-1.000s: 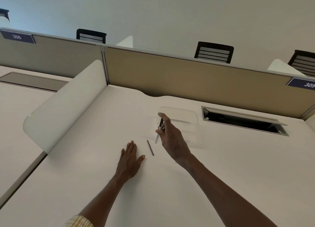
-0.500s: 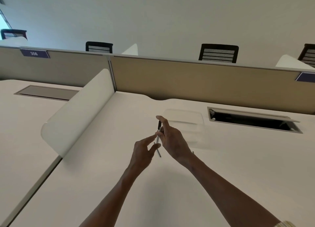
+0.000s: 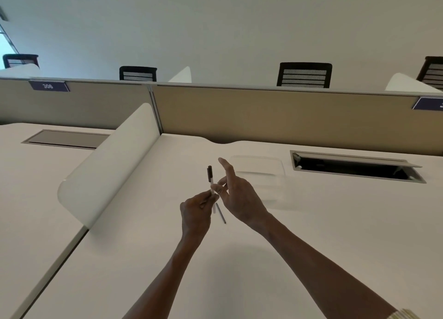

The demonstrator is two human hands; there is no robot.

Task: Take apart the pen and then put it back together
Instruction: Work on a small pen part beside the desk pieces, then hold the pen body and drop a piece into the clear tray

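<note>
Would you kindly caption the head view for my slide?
Left hand pinches the upright pen, right hand touching; refill on desk.

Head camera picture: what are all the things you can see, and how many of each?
pen: 1, white with a black end, upright in the left hand
thin rod: 1, dark, lying on the desk below the hands
desks: 2, white, one under the hands, one to its left
curved divider: 1, white, between the desks
panels: 2, tan, behind the desks
cable hatches: 2, grey, right one open, left one shut
chairs: 4, black, behind the panels
number signs: 2, blue, on the panels
left hand: 1, grips the pen low down
right hand: 1, at the pen's middle, grip unclear
</note>
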